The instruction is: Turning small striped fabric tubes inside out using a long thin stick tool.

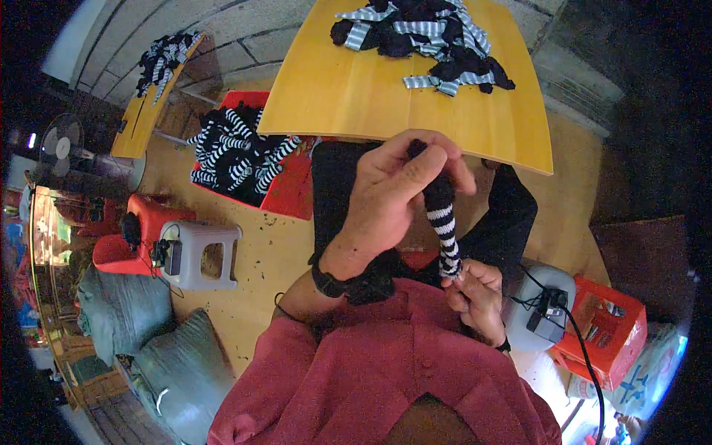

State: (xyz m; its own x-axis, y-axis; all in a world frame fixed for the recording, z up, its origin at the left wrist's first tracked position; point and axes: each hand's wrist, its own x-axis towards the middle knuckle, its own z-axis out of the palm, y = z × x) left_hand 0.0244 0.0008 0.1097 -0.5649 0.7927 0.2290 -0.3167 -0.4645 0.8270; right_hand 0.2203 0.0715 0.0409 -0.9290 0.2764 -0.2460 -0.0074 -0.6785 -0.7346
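Note:
Above my lap I hold a narrow knitted tube, sock-like, solid black at its upper end and banded black and white below. My left hand, a dark watch on its wrist, is closed around the black end, with thumb and fingers pinching near the tip. Lower down and to the right, my right hand grips the striped bottom end between thumb and fingers. The tube is stretched fairly straight between both hands, slanting down to the right. Just beyond the hands is a pile of black and grey-striped knit pieces.
The pile lies on a yellow wooden table. Left of it, a red bin holds several striped knit tubes. Stools and stuffed sacks stand at the left. A grey stool and red crate are at the right, with a hanging cable.

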